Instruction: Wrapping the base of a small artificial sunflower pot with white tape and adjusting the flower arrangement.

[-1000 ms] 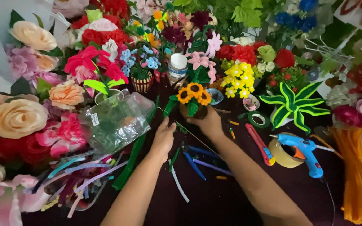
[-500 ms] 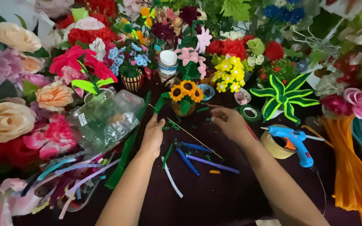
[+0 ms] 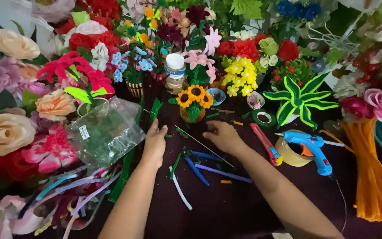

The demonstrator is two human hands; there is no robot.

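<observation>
Head view: a dark surface [image 3: 226, 212] crowded with handmade pipe-cleaner flowers is seen from above. The left hand [image 3: 154, 142] lies flat, palm down, fingers together, with nothing held; it rests just right of a clear plastic bag [image 3: 105, 132] of green material. The right hand [image 3: 224, 136] lies with fingers curled loosely near a thin brown stick [image 3: 204, 146]; whether the stick is pinched cannot be told. Just near of both hands, short pipe-cleaner pieces [image 3: 208, 167] in blue, purple, green and white are scattered.

These pieces are judged very light, fuzzy and bendable; they would best be pinched at mid-length. The stick looks stiff but slender, likely easy to snap, and is best taken near one end.

A small sunflower pot [image 3: 194, 104] stands just beyond the hands and could be toppled. To the right lie a red utility knife [image 3: 265, 144], a roll of tape [image 3: 290, 152] and a blue glue gun [image 3: 310, 148] with a trailing cord. Orange pipe cleaners [image 3: 370, 177] are bundled far right. Large paper roses [image 3: 3, 132] crowd the left edge.
</observation>
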